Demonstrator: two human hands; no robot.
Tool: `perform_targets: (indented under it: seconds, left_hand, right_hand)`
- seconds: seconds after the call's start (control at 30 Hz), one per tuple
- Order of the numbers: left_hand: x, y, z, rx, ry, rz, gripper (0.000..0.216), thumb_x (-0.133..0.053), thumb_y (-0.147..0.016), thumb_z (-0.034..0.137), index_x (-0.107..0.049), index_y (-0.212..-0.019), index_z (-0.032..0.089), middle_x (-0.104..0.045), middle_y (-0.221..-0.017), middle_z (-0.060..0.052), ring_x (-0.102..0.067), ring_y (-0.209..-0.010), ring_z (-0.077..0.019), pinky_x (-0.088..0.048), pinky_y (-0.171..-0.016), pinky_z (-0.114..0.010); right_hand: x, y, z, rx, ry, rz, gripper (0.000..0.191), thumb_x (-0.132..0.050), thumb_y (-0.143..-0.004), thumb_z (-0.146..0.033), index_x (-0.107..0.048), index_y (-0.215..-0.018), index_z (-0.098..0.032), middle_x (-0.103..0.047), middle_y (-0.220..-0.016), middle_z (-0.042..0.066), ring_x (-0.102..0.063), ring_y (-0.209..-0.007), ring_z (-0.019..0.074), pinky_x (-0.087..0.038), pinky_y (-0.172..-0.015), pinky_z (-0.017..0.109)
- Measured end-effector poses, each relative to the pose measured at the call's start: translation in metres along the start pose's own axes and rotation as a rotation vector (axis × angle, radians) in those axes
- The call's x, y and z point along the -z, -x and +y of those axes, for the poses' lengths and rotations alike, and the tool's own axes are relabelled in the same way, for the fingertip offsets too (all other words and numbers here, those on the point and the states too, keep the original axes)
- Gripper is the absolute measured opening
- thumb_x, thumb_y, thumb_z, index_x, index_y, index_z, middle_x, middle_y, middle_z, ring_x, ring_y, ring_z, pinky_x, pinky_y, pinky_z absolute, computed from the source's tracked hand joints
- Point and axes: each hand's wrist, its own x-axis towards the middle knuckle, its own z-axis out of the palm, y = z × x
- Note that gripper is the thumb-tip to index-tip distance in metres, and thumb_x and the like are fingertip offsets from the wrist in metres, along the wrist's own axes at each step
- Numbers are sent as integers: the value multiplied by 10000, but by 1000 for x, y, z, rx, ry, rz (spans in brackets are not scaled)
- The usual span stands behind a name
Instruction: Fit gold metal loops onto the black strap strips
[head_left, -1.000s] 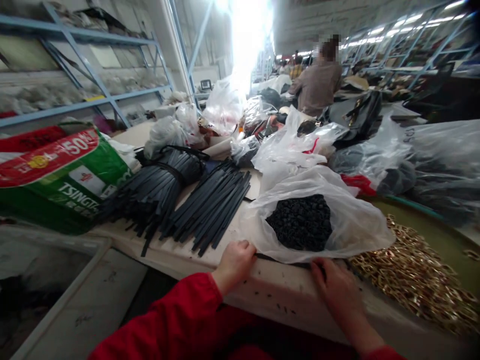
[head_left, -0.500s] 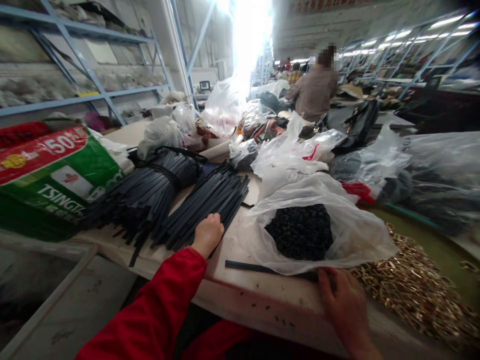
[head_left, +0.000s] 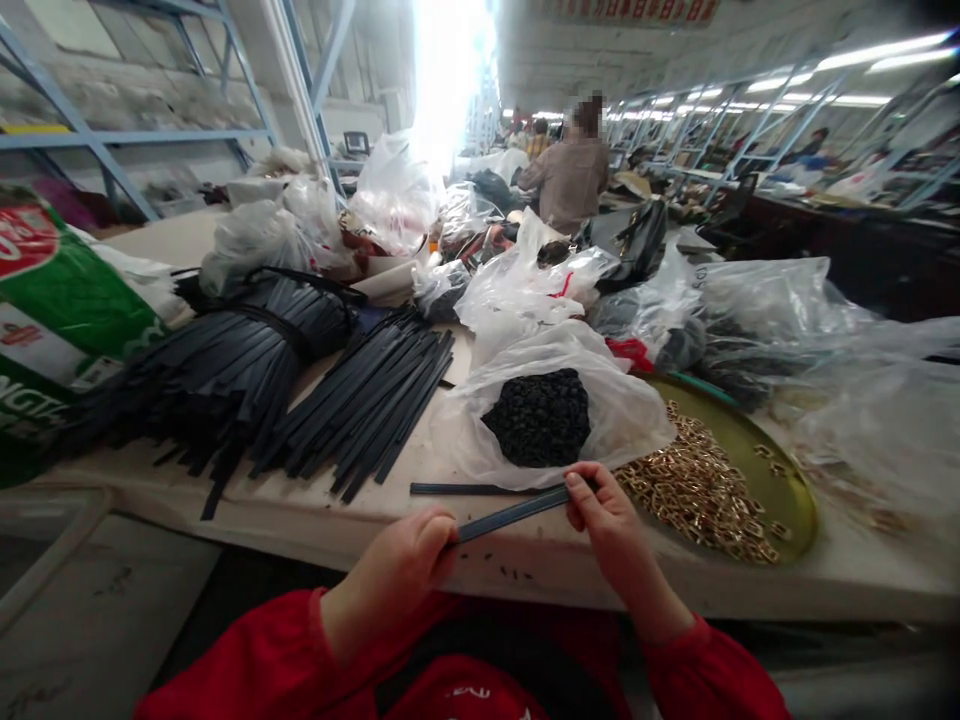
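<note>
A flat dark strap (head_left: 511, 514) with stitched edges stretches between my two hands, just above the table's front edge. My left hand (head_left: 421, 548) is closed round its left end. At the other end, my right hand (head_left: 600, 505) pinches it between thumb and fingers. Behind it, a second strap (head_left: 465, 489) lies flat on the table, partly hidden by my right hand. To the left is a loose pile of straps (head_left: 367, 400). An open plastic bag (head_left: 457, 430) holds many small black pieces (head_left: 541, 418) right behind the strap on the table.
A round tray (head_left: 802, 510) of gold-coloured metal buckles (head_left: 697, 480) stands at the right. A tied strap bundle (head_left: 217, 370) and a green bag (head_left: 97, 300) are at left. Plastic bags (head_left: 517, 280) crowd the back; a person (head_left: 574, 180) stands beyond.
My left hand has come off the strap pile with a strap and moved towards me. My right hand has lifted from the table strap to grip the other end. The view has turned right.
</note>
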Motion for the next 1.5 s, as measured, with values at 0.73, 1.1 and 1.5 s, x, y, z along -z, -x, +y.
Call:
perform_targets:
  seconds: [0.73, 1.1, 1.5]
  left_hand:
    - [-6, -54, 6, 641, 1222, -190, 203, -460, -744, 183, -510, -938, 148, -593, -686, 22, -518, -448, -46, -359, -373, -136]
    - [-5, -48, 13, 471, 1040, -200, 186, -411, -823, 284, -492, -918, 146, -557, -631, 39, -463, -410, -38, -336, -375, -136]
    - [2, -31, 31, 317, 524, -125, 232, -353, -813, 263, -554, -801, 146, -498, -522, 42, -448, -432, -91, -345, -403, -183]
  right_hand:
    - [-10, -97, 10, 283, 1466, -247, 124, -466, -842, -249, -565, -849, -175, -601, -795, 71, -583, -709, 187, -362, -579, 266]
    - [-2, -55, -5, -172, 29, -94, 293, -620, -727, -364, -594, -959, -188, -635, -814, 26, -619, -737, 159, -494, -732, 335]
    - [-18, 0, -5, -302, -640, 102, 295, -789, -546, -248, -624, -789, -215, -622, -787, -43, -602, -715, 78, -521, -714, 210]
